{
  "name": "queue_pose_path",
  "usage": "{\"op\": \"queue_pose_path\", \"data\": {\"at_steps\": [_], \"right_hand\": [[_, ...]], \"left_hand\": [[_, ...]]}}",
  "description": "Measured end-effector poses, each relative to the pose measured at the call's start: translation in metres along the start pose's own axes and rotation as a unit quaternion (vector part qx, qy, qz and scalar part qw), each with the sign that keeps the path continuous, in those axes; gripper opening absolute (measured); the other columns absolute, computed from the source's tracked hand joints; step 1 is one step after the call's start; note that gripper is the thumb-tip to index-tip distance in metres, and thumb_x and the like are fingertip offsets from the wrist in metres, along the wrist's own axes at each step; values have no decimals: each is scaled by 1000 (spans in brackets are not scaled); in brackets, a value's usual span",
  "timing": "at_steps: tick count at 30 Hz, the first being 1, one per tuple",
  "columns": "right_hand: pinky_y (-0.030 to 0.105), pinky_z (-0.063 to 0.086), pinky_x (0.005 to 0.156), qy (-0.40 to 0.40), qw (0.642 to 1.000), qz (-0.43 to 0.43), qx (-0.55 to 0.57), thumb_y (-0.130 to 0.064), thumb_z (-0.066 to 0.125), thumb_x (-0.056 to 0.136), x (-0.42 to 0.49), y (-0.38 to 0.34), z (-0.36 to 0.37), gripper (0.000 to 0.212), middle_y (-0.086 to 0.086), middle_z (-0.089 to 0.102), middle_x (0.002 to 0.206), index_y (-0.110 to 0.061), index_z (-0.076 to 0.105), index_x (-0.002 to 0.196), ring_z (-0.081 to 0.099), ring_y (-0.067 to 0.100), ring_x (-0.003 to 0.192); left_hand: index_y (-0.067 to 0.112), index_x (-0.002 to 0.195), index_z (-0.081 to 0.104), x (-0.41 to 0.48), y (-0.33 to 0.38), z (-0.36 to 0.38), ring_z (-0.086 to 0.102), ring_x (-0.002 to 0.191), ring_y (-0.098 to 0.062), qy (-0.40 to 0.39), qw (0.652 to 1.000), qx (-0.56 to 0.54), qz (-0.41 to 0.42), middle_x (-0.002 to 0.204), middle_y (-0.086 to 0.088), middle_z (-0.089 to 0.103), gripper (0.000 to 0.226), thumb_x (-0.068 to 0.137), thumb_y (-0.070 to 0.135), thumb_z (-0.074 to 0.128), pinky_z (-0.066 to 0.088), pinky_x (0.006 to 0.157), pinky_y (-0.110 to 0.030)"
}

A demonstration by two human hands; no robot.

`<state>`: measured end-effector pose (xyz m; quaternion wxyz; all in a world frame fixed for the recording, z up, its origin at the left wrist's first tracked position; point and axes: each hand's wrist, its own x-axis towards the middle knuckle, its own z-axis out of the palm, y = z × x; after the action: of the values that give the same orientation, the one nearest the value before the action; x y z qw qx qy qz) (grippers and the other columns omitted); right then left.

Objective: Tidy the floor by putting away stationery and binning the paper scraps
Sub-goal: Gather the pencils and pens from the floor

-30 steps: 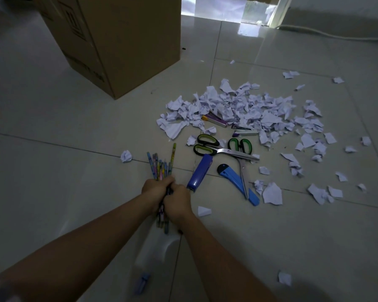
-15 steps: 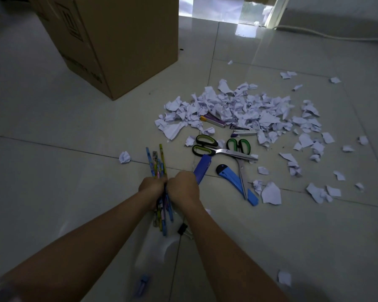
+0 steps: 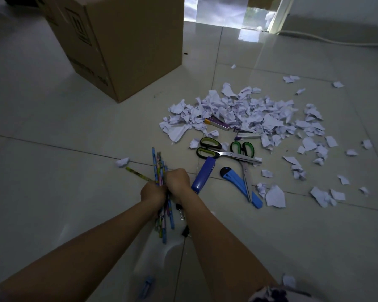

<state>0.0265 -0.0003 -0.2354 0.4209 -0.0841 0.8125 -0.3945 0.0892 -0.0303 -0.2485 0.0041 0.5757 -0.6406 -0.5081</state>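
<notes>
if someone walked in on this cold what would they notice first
Probably the heap of torn paper scraps spread over the tiles right of centre, with two pairs of scissors, a blue stapler and a blue utility knife lying along its near edge. Next, the left hand and right hand at centre, bunching a fistful of pencils. A large cardboard box stands upper left.

I see glossy, smooth floor tiles (image 3: 52,118) throwing back window light. The cardboard box (image 3: 127,40) looks matt brown. The paper scraps (image 3: 249,110) are crumpled, torn white paper. The scissors (image 3: 229,154) have shiny metal blades with rubbery-looking handles. The stapler (image 3: 203,176) and utility knife (image 3: 238,184) look like smooth blue plastic.
</notes>
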Motion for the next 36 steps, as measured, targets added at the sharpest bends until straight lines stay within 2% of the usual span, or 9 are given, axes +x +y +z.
{"op": "queue_pose_path", "data": {"at_steps": [5,7,13,18,24,26,29,33,36], "right_hand": [[32,45,66,86,988,-97,-84,-3,43,87,-8,4,7,27,10,53,71,-4,52,62,53,26,71],[34,47,80,69,982,-126,-122,-4,45,88,-9,5,13,19,19,61,98,5,63,88,59,30,93],[39,45,84,-23,927,-177,-330,-3,46,92,-15,16,14,16,25,57,112,4,57,102,56,37,102],[28,36,49,0,974,-107,-199,-6,46,90,-16,17,15,36,10,48,64,-10,39,54,43,18,54],[22,36,45,-28,987,-113,-114,-10,51,86,-24,5,-20,23,10,53,62,-3,55,64,47,17,52],[24,41,59,2,992,-121,-20,-19,57,80,-27,-11,-32,18,11,61,81,-3,63,86,57,21,72],[27,43,78,-39,971,-148,184,-23,60,63,-31,-36,-35,71,7,57,114,-7,48,132,55,18,101],[29,51,83,-30,956,-232,179,-13,73,76,-34,-46,-26,41,3,62,101,-12,51,110,61,19,95],[12,49,73,-21,957,-248,146,-14,74,78,-30,-32,-18,33,-1,63,94,-17,52,101,60,12,86]], "left_hand": [[-8,105,61,-3,5,-2,60,102,-40,104,995,-5,-7,110,-29,63,32,95,19,47,46,82,-39],[-7,107,60,1,4,-6,59,103,-39,138,990,-17,-14,111,-28,63,32,94,19,50,45,83,-39],[-7,107,58,15,-7,-15,60,100,-39,170,983,-37,-52,110,-27,63,31,92,18,50,47,84,-40],[-6,105,59,19,-4,-9,61,98,-39,152,985,-78,-31,108,-27,64,30,89,20,55,49,85,-41],[-2,107,61,8,9,-4,63,99,-35,90,982,-151,75,106,-23,66,28,87,17,61,51,88,-41],[1,110,58,4,22,-7,62,97,-31,88,973,-161,142,106,-20,66,27,89,17,60,49,85,-38],[3,113,54,-3,46,-17,59,88,-20,91,946,-134,280,100,-11,64,24,90,9,56,48,73,-28],[10,110,56,-13,46,-21,53,82,1,72,926,-65,364,93,8,55,39,82,-17,53,42,70,-7],[36,88,46,-10,32,-16,54,74,18,90,923,10,374,84,16,48,38,86,-1,50,42,69,1]]}}
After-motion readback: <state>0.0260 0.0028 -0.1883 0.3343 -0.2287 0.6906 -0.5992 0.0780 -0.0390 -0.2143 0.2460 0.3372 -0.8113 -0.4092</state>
